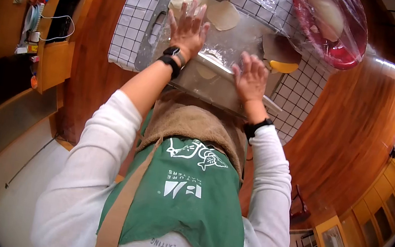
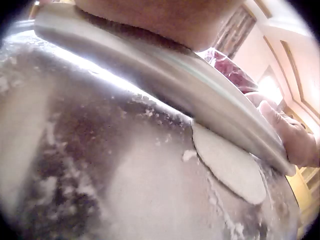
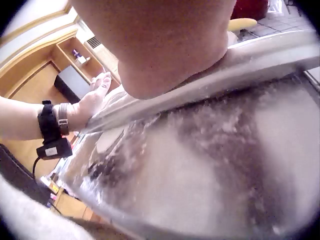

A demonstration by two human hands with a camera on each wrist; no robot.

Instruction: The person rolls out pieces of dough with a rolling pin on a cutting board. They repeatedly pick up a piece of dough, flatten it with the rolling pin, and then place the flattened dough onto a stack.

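Pressing rolling pin (image 2: pixel 175 80) onto dough (image 2: pixel 227 165), left hand (image 1: pixel 188 28) and right hand (image 1: pixel 250 78) lie flat.

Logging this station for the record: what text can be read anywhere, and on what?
"EXITING", faint, near the hem of the green apron.
"...TURE", upside down above the apron's white logo; first letters too blurred to read.
Wrist views: no text.

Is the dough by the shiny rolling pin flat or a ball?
Flat: the pale round dough lies thin against the silver metal rolling pin.
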